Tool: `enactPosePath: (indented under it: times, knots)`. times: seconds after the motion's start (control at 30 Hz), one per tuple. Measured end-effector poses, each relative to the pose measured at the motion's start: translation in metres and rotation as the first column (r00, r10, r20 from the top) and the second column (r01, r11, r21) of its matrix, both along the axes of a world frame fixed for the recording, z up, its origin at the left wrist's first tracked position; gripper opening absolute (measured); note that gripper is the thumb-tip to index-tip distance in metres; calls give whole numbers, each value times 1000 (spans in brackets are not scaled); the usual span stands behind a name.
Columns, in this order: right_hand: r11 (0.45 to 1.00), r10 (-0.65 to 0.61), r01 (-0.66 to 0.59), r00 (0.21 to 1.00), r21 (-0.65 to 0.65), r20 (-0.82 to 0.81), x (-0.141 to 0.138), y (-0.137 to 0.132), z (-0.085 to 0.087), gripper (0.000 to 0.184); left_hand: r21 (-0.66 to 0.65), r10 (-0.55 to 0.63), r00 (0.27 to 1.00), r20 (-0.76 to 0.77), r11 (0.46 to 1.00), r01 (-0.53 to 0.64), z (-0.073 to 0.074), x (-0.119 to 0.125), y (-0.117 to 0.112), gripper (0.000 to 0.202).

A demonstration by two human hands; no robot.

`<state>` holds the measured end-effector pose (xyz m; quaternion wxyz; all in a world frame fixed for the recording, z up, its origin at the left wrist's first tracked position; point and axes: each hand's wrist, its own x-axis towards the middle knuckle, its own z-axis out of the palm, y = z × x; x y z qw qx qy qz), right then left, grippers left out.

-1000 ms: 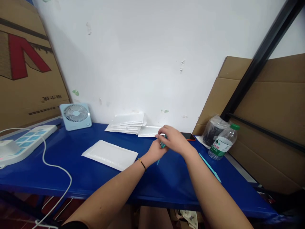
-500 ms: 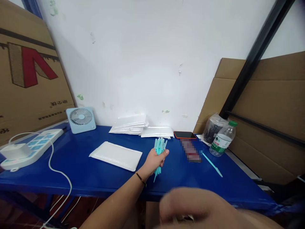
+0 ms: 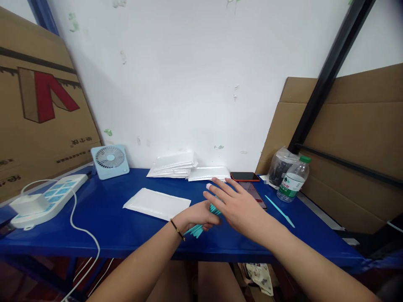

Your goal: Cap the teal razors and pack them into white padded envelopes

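Note:
My left hand (image 3: 195,217) is closed around a bundle of teal plastic sticks (image 3: 195,229), held low over the blue table (image 3: 126,230). The bundle now lies nearly flat, its ends poking out toward the lower left. My right hand (image 3: 234,203) hovers just right of and partly over the left, fingers spread and stretched out, holding nothing. A single teal stick (image 3: 280,212) lies on the table to the right. A white padded envelope (image 3: 156,203) rests flat to the left of my hands.
A stack of white envelopes (image 3: 176,164) sits by the wall, with a phone (image 3: 244,176) and a second phone (image 3: 253,192) beside it. A water bottle (image 3: 292,179) and a plastic bag (image 3: 278,167) stand right. A small fan (image 3: 110,161) and power strip (image 3: 50,199) occupy the left.
My right hand came back up from below the frame and now spreads over the left hand. The left hand tipped the stick bundle from upright to nearly flat.

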<state>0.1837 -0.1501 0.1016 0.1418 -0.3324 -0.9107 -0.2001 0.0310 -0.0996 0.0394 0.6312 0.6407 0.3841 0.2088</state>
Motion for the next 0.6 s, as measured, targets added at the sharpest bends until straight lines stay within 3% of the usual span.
enactPosePath:
  times: [0.07,0.13,0.2,0.27,0.33,0.37,0.43,0.5,0.53,0.57,0.6]
  knots:
    - [997,-74,76,989,-15,132,-4,22,-19,28,-89,-133,991,19,987,134,3,2,-5,17]
    - [986,-140,155,968,-61,210,-4,32,-36,14,-72,-170,985,27,983,172,2,3,-7,15]
    - [974,-182,209,951,-88,249,-1,35,-46,9,11,-156,985,-70,987,157,-3,1,-7,17]
    - [959,-238,269,937,-91,255,1,33,-51,9,125,-142,955,-261,976,179,-9,-2,-4,19]
    - [929,-317,352,917,-115,243,2,32,-50,10,350,-13,879,-477,914,204,-15,-6,-2,18]
    - [909,-351,391,905,-145,241,2,31,-49,10,499,112,823,-557,837,224,-16,-7,-1,17]
    - [863,-388,442,890,-246,239,2,32,-44,9,735,368,707,-604,600,315,-18,-8,-2,16]
    - [782,-375,432,902,-449,215,1,34,-43,17,812,487,651,-582,376,446,-17,-10,-4,11]
    - [694,-355,390,917,-605,184,0,35,-44,22,819,500,653,-569,277,502,-16,-11,-5,9]
    - [544,-331,308,933,-780,138,-2,35,-47,25,820,499,667,-553,184,542,-14,-12,-7,9]
    - [323,-315,189,946,-927,83,-4,35,-51,28,817,490,686,-538,102,568,-13,-13,-8,12]
